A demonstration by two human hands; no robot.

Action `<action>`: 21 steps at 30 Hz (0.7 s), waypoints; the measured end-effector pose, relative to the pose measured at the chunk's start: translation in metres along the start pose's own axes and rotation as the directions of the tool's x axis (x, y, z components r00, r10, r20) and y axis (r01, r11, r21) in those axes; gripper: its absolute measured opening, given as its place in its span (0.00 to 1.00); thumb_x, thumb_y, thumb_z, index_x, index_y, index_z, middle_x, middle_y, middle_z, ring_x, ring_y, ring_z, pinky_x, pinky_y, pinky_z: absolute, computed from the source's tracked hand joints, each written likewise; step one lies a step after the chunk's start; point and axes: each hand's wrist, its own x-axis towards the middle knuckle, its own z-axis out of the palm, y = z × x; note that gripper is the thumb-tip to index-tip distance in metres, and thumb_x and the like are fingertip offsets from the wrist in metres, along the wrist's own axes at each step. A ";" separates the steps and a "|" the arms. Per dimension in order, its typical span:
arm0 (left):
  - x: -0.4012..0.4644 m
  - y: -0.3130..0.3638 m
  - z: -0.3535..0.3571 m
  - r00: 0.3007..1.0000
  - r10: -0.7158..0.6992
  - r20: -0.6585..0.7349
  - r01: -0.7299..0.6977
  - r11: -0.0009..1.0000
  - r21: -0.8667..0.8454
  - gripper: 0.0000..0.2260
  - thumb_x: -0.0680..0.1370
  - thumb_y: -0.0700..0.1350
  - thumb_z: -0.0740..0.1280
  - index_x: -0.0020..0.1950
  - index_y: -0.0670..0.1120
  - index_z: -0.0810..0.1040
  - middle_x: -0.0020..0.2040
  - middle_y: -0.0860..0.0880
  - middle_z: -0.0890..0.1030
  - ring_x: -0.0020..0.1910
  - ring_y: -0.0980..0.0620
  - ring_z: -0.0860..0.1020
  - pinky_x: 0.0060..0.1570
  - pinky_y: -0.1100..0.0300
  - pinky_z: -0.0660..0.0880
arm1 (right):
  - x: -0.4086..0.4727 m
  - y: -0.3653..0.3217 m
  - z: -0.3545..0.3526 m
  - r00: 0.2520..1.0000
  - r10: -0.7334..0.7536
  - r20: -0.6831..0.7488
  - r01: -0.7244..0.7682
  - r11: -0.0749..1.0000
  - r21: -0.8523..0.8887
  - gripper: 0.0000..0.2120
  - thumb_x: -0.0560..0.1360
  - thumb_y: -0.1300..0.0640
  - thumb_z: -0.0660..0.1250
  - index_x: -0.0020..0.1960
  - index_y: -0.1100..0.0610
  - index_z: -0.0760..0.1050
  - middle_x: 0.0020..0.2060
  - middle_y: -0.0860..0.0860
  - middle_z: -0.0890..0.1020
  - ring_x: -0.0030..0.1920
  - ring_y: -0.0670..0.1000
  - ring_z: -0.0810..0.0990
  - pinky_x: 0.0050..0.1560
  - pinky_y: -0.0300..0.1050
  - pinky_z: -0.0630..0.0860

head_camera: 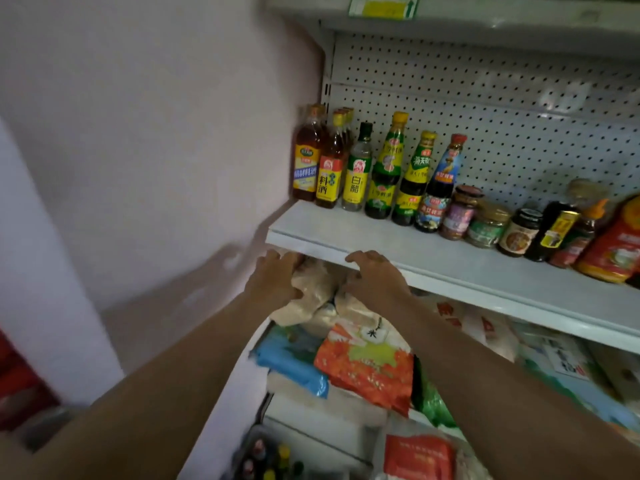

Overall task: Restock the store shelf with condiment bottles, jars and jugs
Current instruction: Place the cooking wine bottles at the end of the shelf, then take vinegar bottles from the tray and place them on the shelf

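Both forearms reach forward from the bottom of the view toward the edge of the shelf (450, 261). My left hand (273, 277) has its fingers curled around a pale bag (313, 289) that lies under the shelf, on the level below. My right hand (375, 273) is beside it, fingers bent like a claw at the front lip of the shelf; whether it holds the bag or only touches the lip, I cannot tell. Neither hand has a bottle in it.

On the shelf the condiments stand in one row near the pegboard (485, 109). From the left come tall bottles (349, 168) of cooking wine, vinegar and dark sauces, then short jars (488, 223), then more bottles and a red jug (613, 247) at the right edge. This row looks placed already, so I judge that a good part of the restocking is done. The front half of the shelf is bare, so more rows can probably go there. Some small bottles (270, 459) are at the very bottom of the view, low down; they may be stock that waits.

The level below is full of packets (367, 365), orange, blue and green. The shelf is white metal and looks smooth. A pale wall (138, 133) closes the left side, and the light is dim.
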 end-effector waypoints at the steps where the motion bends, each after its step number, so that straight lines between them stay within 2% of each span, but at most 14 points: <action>1: -0.018 0.000 0.005 1.000 -0.011 0.004 0.011 0.999 0.038 0.34 0.70 0.53 0.77 0.72 0.49 0.67 0.65 0.42 0.70 0.66 0.41 0.68 0.63 0.45 0.71 | -0.013 0.000 0.005 1.000 -0.013 0.007 0.013 1.000 -0.016 0.23 0.74 0.52 0.69 0.68 0.48 0.71 0.62 0.53 0.74 0.64 0.57 0.74 0.56 0.51 0.75; 3: -0.053 0.000 0.016 0.999 -0.039 0.022 0.037 0.997 0.063 0.35 0.71 0.52 0.76 0.74 0.51 0.65 0.67 0.43 0.68 0.67 0.41 0.66 0.64 0.46 0.71 | -0.039 0.000 0.017 0.999 -0.033 0.026 0.035 0.997 -0.065 0.26 0.74 0.49 0.70 0.70 0.48 0.69 0.65 0.52 0.75 0.66 0.57 0.74 0.59 0.50 0.73; 6: -0.096 -0.004 0.032 0.993 -0.084 0.078 0.077 0.994 0.084 0.33 0.73 0.50 0.75 0.74 0.49 0.65 0.70 0.42 0.65 0.68 0.42 0.65 0.63 0.49 0.71 | -0.071 0.005 0.038 0.996 -0.066 0.064 0.070 0.995 -0.066 0.30 0.75 0.48 0.71 0.74 0.48 0.66 0.71 0.51 0.70 0.70 0.56 0.70 0.65 0.49 0.71; 10: -0.132 -0.018 0.053 0.991 -0.089 0.104 0.076 0.990 0.121 0.32 0.73 0.50 0.75 0.73 0.48 0.66 0.70 0.42 0.65 0.68 0.42 0.65 0.62 0.48 0.72 | -0.094 0.010 0.067 0.990 -0.040 0.133 0.040 0.999 0.004 0.29 0.73 0.51 0.73 0.72 0.49 0.68 0.67 0.54 0.72 0.67 0.57 0.72 0.63 0.49 0.72; 15: -0.137 -0.047 0.078 0.987 -0.110 0.116 0.086 0.977 0.194 0.32 0.75 0.52 0.73 0.75 0.51 0.64 0.73 0.45 0.64 0.70 0.44 0.64 0.63 0.49 0.70 | -0.097 0.014 0.110 0.968 -0.007 0.249 0.005 1.000 0.007 0.34 0.73 0.51 0.73 0.76 0.50 0.64 0.73 0.53 0.67 0.69 0.57 0.70 0.67 0.50 0.71; 19: -0.125 -0.074 0.110 0.977 -0.126 0.169 0.080 0.963 0.256 0.32 0.76 0.54 0.70 0.76 0.54 0.61 0.76 0.46 0.61 0.75 0.44 0.60 0.71 0.45 0.59 | -0.090 0.019 0.152 0.942 0.033 0.333 -0.025 0.999 -0.025 0.33 0.74 0.50 0.72 0.75 0.49 0.64 0.73 0.52 0.67 0.70 0.57 0.69 0.68 0.51 0.70; 21: -0.118 -0.088 0.129 0.970 -0.121 0.211 0.070 0.970 0.233 0.31 0.76 0.53 0.70 0.76 0.54 0.61 0.76 0.46 0.62 0.74 0.44 0.62 0.71 0.47 0.62 | -0.086 0.023 0.174 0.927 0.059 0.370 -0.042 0.998 -0.053 0.31 0.74 0.51 0.72 0.75 0.49 0.65 0.72 0.52 0.68 0.70 0.57 0.69 0.68 0.50 0.70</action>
